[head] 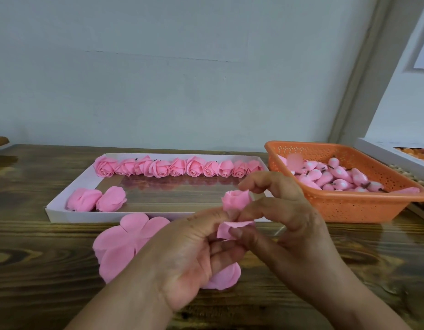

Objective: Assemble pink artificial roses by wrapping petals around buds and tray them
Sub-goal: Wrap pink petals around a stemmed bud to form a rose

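Head view: a bud (236,198) is pinched upright between left hand (189,253) and right hand (277,210), a loose petal (230,228) just beneath; the tray (63,214) lies beyond both.

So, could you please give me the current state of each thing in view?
Left hand: pinching the rose's base.
Right hand: gripping a petal.
Half-wrapped rose: held above the table.
Tray: partly filled, one row of roses.
Orange basket: holding buds.
Loose petals: flat on the table.
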Action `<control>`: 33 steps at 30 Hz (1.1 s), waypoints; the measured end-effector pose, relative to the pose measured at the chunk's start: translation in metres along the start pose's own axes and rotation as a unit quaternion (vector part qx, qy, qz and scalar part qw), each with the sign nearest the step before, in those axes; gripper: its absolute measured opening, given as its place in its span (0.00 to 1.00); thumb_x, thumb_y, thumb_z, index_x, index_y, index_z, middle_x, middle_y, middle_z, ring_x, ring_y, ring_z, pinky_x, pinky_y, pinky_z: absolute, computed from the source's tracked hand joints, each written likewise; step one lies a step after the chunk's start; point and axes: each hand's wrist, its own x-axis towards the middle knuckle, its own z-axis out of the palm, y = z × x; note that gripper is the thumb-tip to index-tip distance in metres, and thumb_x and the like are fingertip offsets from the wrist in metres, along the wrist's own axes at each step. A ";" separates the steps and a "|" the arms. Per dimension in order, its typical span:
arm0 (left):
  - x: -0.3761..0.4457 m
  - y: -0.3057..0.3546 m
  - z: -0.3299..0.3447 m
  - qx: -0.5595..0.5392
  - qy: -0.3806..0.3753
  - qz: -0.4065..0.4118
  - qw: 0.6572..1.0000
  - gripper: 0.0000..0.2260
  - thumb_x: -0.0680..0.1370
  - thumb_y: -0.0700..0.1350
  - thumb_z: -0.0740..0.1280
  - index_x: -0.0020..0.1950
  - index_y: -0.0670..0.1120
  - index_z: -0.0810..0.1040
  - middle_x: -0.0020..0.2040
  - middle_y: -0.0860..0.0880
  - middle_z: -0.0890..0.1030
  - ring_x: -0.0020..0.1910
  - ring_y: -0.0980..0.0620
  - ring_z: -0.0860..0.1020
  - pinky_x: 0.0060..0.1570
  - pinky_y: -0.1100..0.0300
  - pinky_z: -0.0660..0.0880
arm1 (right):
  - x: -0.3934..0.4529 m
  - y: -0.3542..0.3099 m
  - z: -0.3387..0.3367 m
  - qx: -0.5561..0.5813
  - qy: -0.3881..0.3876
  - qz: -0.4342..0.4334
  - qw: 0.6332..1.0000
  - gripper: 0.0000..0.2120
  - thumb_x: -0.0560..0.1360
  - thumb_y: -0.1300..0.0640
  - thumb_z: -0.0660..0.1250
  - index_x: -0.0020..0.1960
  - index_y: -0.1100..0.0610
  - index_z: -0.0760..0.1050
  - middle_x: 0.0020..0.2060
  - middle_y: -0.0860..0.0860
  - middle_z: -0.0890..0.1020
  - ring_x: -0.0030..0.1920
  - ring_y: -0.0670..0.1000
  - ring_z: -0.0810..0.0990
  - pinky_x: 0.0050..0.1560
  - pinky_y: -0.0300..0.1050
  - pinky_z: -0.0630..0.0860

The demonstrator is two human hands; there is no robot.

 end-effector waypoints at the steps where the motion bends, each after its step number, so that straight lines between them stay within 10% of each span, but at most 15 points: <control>1: 0.001 0.000 0.000 0.004 -0.006 0.000 1.000 0.11 0.62 0.38 0.72 0.43 0.38 0.85 0.38 0.43 0.83 0.31 0.53 0.80 0.31 0.62 0.79 | 0.000 -0.001 0.001 -0.005 0.012 -0.011 1.000 0.06 0.68 0.53 0.71 0.43 0.46 0.76 0.52 0.42 0.75 0.57 0.45 0.73 0.54 0.33 0.69; 6: -0.002 -0.001 0.000 0.013 -0.033 0.033 0.999 0.13 0.62 0.41 0.73 0.45 0.40 0.86 0.40 0.44 0.82 0.34 0.53 0.80 0.33 0.63 0.79 | -0.001 -0.002 0.006 -0.024 0.063 -0.026 0.997 0.03 0.67 0.61 0.72 0.38 0.58 0.79 0.47 0.48 0.78 0.53 0.51 0.77 0.52 0.50 0.74; 11: -0.009 0.004 -0.005 0.012 -0.103 0.084 0.991 0.27 0.61 0.54 0.80 0.54 0.42 0.84 0.46 0.42 0.81 0.42 0.51 0.81 0.45 0.60 0.80 | 0.004 -0.004 0.002 0.014 0.060 0.001 0.998 0.04 0.66 0.63 0.72 0.37 0.59 0.77 0.46 0.51 0.78 0.52 0.51 0.77 0.53 0.41 0.72; 16: -0.011 0.001 0.000 0.039 -0.066 0.098 0.992 0.12 0.63 0.39 0.76 0.46 0.41 0.86 0.40 0.44 0.84 0.38 0.51 0.83 0.36 0.64 0.78 | 0.007 -0.009 -0.002 0.119 0.038 0.060 0.990 0.09 0.67 0.53 0.74 0.35 0.57 0.77 0.45 0.49 0.79 0.48 0.48 0.78 0.48 0.33 0.71; 25: -0.011 0.001 0.004 0.022 -0.047 0.096 0.994 0.11 0.62 0.42 0.71 0.42 0.41 0.86 0.37 0.44 0.84 0.33 0.53 0.82 0.33 0.64 0.79 | 0.002 -0.005 -0.015 0.233 0.007 0.069 0.970 0.10 0.63 0.55 0.74 0.43 0.54 0.80 0.48 0.48 0.80 0.55 0.52 0.78 0.60 0.49 0.71; 33: -0.016 0.000 0.006 0.057 -0.066 0.055 0.995 0.11 0.60 0.41 0.72 0.40 0.41 0.86 0.37 0.42 0.84 0.32 0.50 0.82 0.30 0.63 0.78 | 0.028 -0.015 -0.044 -0.025 -0.112 -0.012 0.993 0.19 0.59 0.67 0.67 0.47 0.53 0.79 0.60 0.48 0.73 0.60 0.46 0.72 0.61 0.36 0.67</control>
